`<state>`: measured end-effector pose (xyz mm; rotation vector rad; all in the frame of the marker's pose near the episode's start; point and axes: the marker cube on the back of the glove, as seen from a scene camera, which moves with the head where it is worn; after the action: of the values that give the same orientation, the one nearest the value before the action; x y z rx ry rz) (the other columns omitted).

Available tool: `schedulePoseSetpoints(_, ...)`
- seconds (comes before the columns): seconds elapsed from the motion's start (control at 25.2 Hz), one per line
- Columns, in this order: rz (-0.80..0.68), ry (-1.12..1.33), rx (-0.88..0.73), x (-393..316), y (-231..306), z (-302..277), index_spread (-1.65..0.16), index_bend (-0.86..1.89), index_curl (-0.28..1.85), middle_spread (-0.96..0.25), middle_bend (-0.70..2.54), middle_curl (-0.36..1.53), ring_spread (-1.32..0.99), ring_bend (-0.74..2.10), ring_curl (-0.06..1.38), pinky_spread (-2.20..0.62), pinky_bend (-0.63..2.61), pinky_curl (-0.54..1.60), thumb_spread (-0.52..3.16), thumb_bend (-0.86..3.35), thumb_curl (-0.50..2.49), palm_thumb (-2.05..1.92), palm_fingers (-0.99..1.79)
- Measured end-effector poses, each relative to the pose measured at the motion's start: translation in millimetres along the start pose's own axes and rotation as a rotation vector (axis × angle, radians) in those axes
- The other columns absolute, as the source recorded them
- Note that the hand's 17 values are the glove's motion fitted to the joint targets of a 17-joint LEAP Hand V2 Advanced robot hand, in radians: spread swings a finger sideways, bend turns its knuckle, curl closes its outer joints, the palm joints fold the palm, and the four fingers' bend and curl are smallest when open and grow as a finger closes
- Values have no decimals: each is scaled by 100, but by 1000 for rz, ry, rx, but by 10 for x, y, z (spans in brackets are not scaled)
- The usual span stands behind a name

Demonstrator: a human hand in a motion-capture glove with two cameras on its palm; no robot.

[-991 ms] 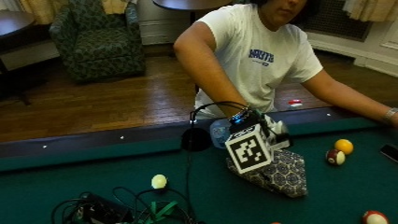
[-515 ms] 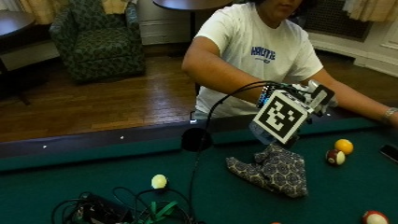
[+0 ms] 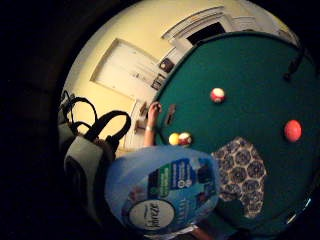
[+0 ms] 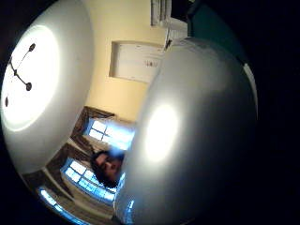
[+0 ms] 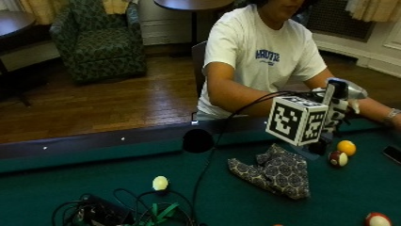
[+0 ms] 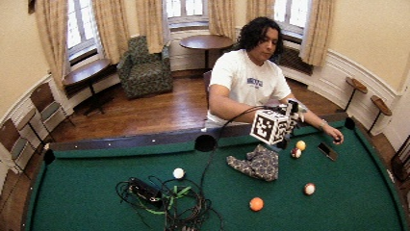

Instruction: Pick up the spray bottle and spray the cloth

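Spray bottle (image 5: 341, 94) is up off the pool table (image 5: 75, 188), held in the gloved right hand (image 5: 335, 110) above the felt near the rail, with the patterned cloth (image 5: 276, 170) lying crumpled just below and toward the table's middle. The little-finger palm view shows the bottle's labelled body (image 3: 162, 187) close against the palm, so I judge the fingers wrapped round it, though they are mostly hidden. To spray well, the nozzle wants turning down at the cloth, which I cannot confirm it yet faces. Open felt surrounds the cloth on most sides; the rail runs close behind the hand. A yellow ball (image 5: 346, 147) and a striped ball (image 5: 338, 158) sit just beside the cloth, and the bare left hand (image 6: 336, 139) rests flat farther along.
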<state>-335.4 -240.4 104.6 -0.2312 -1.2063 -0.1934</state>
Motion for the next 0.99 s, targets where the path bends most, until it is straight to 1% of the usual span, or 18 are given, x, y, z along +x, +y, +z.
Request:
schedulePoseSetpoints(0.2, 20, 24, 140, 462, -324, -58, -26, 27, 63, -20, 68, 56, -20, 80, 48, -30, 48, 42, 45, -3, 85, 92, 138)
schedulePoseSetpoints(0.4, 15, -4, 274, 994, -532, 31, -26, 27, 63, -20, 68, 56, -20, 80, 48, -30, 47, 42, 45, -3, 86, 92, 139)
schedulePoseSetpoints(0.59, 41, 7, 346, 1432, -625, 161, -27, 27, 64, -20, 68, 55, -20, 79, 48, -30, 47, 43, 45, -3, 86, 91, 138)
schedulePoseSetpoints(0.75, 77, 14, 366, 1675, -637, 250, -27, 28, 64, -20, 67, 55, -20, 79, 48, -30, 47, 43, 44, -3, 86, 91, 138)
schedulePoseSetpoints(0.99, 38, 31, 409, 1763, -580, 307, -27, 28, 64, -20, 68, 56, -20, 79, 48, -30, 48, 43, 43, -3, 86, 91, 139)
